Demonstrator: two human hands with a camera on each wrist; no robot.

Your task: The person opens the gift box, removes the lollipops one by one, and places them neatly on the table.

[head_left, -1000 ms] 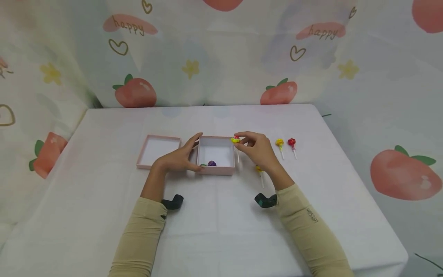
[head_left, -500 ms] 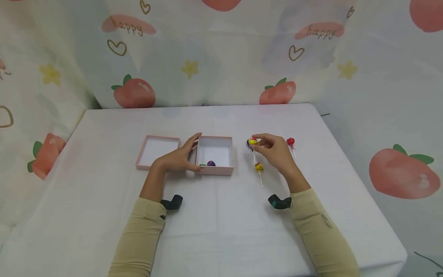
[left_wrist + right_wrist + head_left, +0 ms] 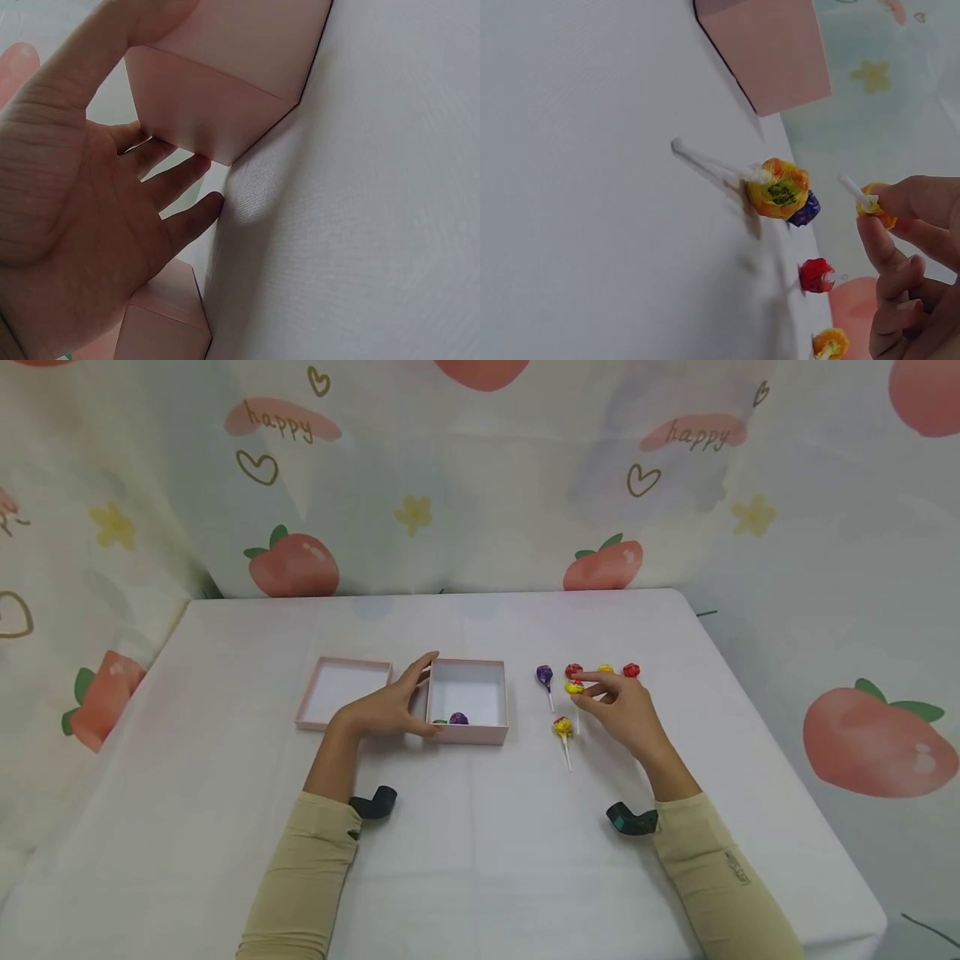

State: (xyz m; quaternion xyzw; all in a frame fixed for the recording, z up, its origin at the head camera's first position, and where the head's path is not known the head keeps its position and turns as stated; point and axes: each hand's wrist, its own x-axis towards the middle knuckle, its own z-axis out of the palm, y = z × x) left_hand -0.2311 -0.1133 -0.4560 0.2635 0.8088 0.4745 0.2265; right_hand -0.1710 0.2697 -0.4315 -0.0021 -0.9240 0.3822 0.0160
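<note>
My left hand (image 3: 382, 706) spans the left side of a pink open-topped box (image 3: 471, 735), thumb at the front wall and index finger at the back corner. The left wrist view shows the fingers against the box's side (image 3: 187, 97). Inside, a purple lollipop (image 3: 458, 718) and a bit of green wrapper (image 3: 440, 722) show above the front wall. My right hand (image 3: 622, 706) pinches a yellow lollipop (image 3: 574, 687) by its wrapped head between thumb and index finger, stick downward, above the table. In the right wrist view that lollipop (image 3: 874, 204) is clear of the tabletop.
Right of the box lie a purple lollipop (image 3: 544, 675), a yellow-and-red one (image 3: 562, 727), a red one (image 3: 573, 670), and, partly behind my right hand, another yellow (image 3: 605, 668) and red one (image 3: 632, 670). A shallow pink lid (image 3: 345, 685) lies left of the box.
My right hand has moved rightward from the box's right edge, carrying the yellow lollipop over the row of lollipops. My left hand stays on the box.
</note>
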